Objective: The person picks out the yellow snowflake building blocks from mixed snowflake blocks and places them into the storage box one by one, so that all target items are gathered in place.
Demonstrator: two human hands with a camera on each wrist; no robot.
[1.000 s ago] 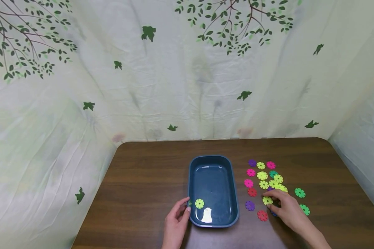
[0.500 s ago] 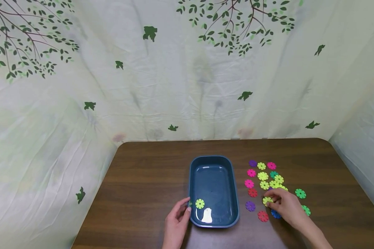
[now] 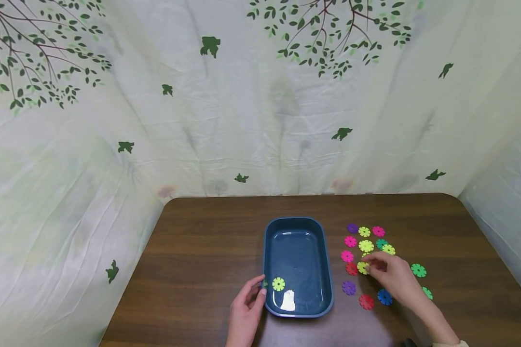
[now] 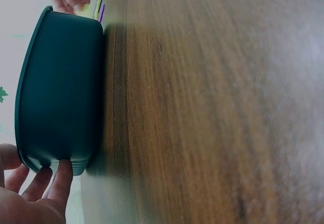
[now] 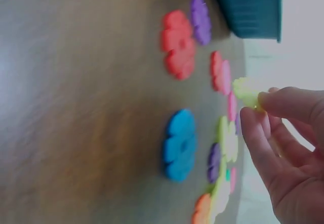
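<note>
Above the table [image 3: 199, 260], the right hand [image 3: 394, 278] has raised apparently one yellow disc [image 5: 245, 92].

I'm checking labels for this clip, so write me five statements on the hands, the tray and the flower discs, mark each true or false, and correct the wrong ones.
1. The right hand pinches a yellow flower disc. True.
2. The pinched disc is pressed flat on the tabletop. False: the right wrist view shows it raised above the wooden table.
3. The left hand holds the blue tray at its left side. True.
4. Another yellow flower disc lies inside the tray. True.
5. Every flower disc is in the tray. False: the blue flower disc, for one, lies on the table to the tray's right.
</note>
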